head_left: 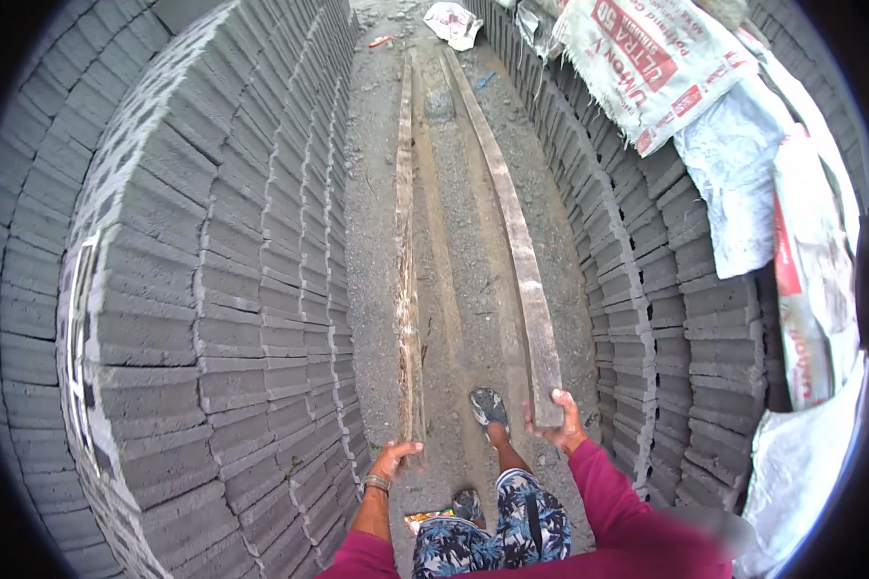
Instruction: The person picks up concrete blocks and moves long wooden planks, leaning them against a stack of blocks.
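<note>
Two long, weathered wooden planks run away from me along the ground passage. My left hand [394, 459] is closed at the near end of the left plank [406, 289], its thumb lying across the wood. The near end of the right plank [523, 256] sits in my right hand [560, 423], thumb on top and fingers curled round the far side. Both near ends look raised off the ground, while the far ends appear to rest on it. The undersides of the planks and some of my fingers are hidden.
Tall stacks of grey concrete blocks wall the passage, the left stack [154, 289] and the right stack [637, 261]. Cement sacks [705, 63] drape over the right one. A white sack [452, 25] lies at the far end. My feet [489, 407] stand on gritty ground.
</note>
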`<state>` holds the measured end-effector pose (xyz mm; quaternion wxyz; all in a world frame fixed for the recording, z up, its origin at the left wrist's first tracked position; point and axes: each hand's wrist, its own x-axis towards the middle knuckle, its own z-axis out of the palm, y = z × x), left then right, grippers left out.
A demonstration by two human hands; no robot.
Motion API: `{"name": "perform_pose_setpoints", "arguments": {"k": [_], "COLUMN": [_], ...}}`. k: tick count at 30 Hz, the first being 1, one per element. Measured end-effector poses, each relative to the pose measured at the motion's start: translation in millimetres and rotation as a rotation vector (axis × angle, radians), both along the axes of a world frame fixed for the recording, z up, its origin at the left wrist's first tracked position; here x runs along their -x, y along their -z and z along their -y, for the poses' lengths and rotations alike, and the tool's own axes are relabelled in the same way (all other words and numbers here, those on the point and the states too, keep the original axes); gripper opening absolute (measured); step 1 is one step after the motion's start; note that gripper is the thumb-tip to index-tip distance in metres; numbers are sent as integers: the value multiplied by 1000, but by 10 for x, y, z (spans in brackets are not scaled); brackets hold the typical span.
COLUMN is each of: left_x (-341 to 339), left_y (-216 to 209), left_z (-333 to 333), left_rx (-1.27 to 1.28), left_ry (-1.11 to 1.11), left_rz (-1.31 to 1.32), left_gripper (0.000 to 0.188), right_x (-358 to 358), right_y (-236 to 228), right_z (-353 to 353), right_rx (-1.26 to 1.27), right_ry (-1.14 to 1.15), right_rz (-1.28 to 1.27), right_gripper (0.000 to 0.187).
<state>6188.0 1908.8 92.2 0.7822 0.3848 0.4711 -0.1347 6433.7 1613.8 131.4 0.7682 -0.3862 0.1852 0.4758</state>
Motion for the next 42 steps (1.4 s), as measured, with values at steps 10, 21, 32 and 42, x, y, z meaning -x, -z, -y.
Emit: {"name": "perform_pose_setpoints", "arguments": {"k": [10, 21, 32, 42], "left_x": [2164, 4406, 5695, 7770], "left_y": [-1133, -1649, -2062, -1935], "left_z": [1016, 2788, 4729, 6224], "left_rx": [15, 116, -16, -30], "left_ry": [61, -67, -52, -41], "left_rz": [32, 153, 69, 38], "left_gripper": [42, 55, 55, 53], "right_x": [2469, 4371, 6497, 8455], "right_y": [-1856, -2362, -2101, -2042], "right_z": [1259, 2665, 4861, 6234], "right_rx": [-37, -66, -124, -147], "right_ry": [-44, 18, -47, -66], "right_rz": [-55, -131, -154, -114], "right_gripper": [75, 83, 85, 88]}}
